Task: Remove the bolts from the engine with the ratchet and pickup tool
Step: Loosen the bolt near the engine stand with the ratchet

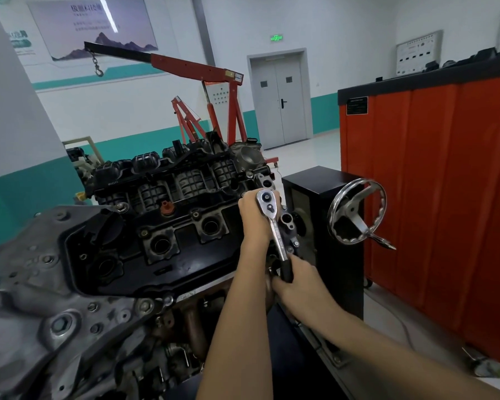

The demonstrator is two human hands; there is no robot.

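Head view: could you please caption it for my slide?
Left hand steadies ratchet on engine; right hand grips its handle.

1. The engine (156, 226) fills the left and middle.
2. The ratchet (275, 229) sits at the engine's right end, head far, handle near.
3. The left hand (254, 219) holds the head, and the right hand (296, 280) holds the handle.
4. A wheel (357, 215) is just right of the ratchet, on a stand (321, 183).
5. A cabinet (445, 183) stands right of the wheel.
6. A crane (214, 82) is behind the engine, with a door (280, 102) to its right.
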